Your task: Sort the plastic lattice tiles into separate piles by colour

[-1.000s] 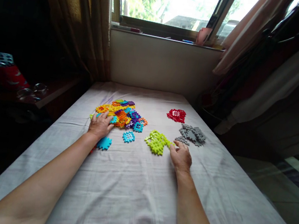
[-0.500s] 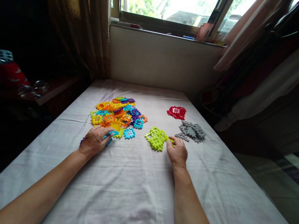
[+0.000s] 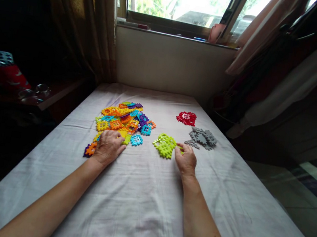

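A mixed heap of interlocking plastic tiles in orange, yellow, blue and purple lies left of centre on the cloth-covered table. My left hand rests over its near edge, fingers curled down by a yellow-green tile; whatever is under the fingers is hidden. Just right of that hand lies a light-blue tile. A small lime-green pile sits near the middle. At its right edge my right hand pinches a lime-green tile between thumb and fingers.
Farther back on the right are a red tile pile and a grey tile pile. An orange tile lies left of my left hand. The white tablecloth is wrinkled. Beyond the table, a wall rises to a windowsill.
My left hand has moved slightly right, and the blue tile at its fingertips is no longer visible. An orange tile now shows left of it. My right hand has barely moved.
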Demonstrator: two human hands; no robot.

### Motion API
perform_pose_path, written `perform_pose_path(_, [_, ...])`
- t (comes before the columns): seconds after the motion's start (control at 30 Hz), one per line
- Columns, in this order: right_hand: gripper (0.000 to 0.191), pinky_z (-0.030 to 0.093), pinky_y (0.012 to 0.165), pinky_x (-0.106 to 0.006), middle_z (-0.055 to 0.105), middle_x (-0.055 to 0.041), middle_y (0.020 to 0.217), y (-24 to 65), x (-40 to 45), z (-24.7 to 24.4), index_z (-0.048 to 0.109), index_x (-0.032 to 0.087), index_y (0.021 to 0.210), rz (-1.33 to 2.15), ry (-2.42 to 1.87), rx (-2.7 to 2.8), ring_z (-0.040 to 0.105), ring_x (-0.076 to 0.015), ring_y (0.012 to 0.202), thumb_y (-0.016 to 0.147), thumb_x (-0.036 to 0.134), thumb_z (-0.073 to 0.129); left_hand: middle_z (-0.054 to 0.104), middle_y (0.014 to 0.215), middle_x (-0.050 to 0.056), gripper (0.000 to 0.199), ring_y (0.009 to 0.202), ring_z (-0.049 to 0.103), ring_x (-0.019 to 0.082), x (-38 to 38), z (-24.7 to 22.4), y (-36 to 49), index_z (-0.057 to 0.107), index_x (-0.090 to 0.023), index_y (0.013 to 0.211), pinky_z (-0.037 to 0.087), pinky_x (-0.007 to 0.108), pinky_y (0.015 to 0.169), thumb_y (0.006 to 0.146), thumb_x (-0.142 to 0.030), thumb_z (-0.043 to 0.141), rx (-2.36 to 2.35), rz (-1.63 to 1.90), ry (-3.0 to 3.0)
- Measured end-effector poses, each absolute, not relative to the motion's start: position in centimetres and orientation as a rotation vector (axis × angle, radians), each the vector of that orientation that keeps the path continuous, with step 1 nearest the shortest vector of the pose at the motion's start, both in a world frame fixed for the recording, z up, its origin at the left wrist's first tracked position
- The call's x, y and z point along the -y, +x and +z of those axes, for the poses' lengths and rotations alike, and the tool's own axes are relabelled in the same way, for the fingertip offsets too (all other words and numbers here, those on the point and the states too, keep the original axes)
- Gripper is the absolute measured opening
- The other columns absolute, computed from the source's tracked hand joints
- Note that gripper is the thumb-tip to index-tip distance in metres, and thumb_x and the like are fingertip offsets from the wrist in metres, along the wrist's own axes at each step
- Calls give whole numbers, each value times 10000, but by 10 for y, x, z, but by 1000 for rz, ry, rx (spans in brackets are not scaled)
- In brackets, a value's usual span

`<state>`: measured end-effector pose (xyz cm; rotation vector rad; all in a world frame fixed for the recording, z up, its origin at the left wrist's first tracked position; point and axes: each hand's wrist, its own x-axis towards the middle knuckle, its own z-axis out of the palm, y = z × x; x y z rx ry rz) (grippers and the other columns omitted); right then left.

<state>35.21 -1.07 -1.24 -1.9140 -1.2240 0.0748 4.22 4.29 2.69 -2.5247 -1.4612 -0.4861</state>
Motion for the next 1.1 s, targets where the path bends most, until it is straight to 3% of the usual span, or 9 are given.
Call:
perform_pose_path(0.13, [279, 506, 844, -309, 700, -79, 1001, 349, 12, -8, 745, 192, 954, 83, -1900, 1242, 647, -186, 829, 806, 285, 527, 692, 942, 111, 195, 971, 578, 302, -47, 31, 56, 708, -224, 794, 393, 484, 916, 874, -327, 564, 1450, -456, -2573])
perform_pose_path(0.27, [266, 510, 862, -319, 712, -73, 977, 347, 14, -2, 746, 204, 937, 79, -1839, 1243, 646, -190, 843, 811, 281, 525, 709, 980, 88, 223, 958, 604, 270, -45, 33, 58, 695, -240, 871, 421, 437, 899, 913, -345, 502, 1404, -626, -2678])
perform_pose_path(0.57, [352, 547, 749, -293, 741, -74, 1081, 313, 18, 6, 719, 219, 1092, 455, -1365, 1509, 671, -169, 816, 787, 374, 635, 702, 811, 15, 294, 772, 640, 169, -36, 24, 89, 663, -220, 892, 498, 288, 748, 882, -475, 516, 1680, -1432, -3040])
perform_pose_path(0.67, [257, 537, 718, -268, 758, -45, 889, 300, 21, 7, 739, 210, 952, 550, -1282, 1534, 661, -149, 718, 818, 395, 620, 677, 771, 10, 352, 727, 621, 154, -35, 17, 100, 656, -195, 876, 502, 272, 705, 856, -527, 539, 1771, -1656, -3092])
perform_pose_path(0.8, [238, 499, 632, -233, 701, -6, 706, 297, 22, 12, 697, 203, 788, 559, -1309, 1514, 623, -134, 627, 824, 408, 582, 688, 781, 26, 404, 717, 632, 155, -33, 11, 111, 668, -180, 884, 519, 269, 676, 866, -556, 520, 1771, -1681, -3138])
perform_pose_path(0.97, [280, 462, 592, -237, 639, 5, 622, 330, 18, 13, 655, 200, 723, 506, -1489, 1302, 567, -137, 575, 775, 454, 549, 738, 996, 67, 381, 874, 682, 197, -35, 11, 107, 689, -202, 1053, 544, 334, 815, 878, -503, 535, 1806, -1604, -3065])
perform_pose_path(1.1, [287, 463, 596, -253, 665, -13, 635, 370, 15, 7, 668, 198, 703, 431, -1763, 986, 592, -167, 608, 731, 450, 532, 696, 1233, 85, 337, 1153, 624, 246, -45, 14, 84, 675, -243, 1160, 449, 432, 1045, 916, -408, 510, 1618, -1232, -2801])
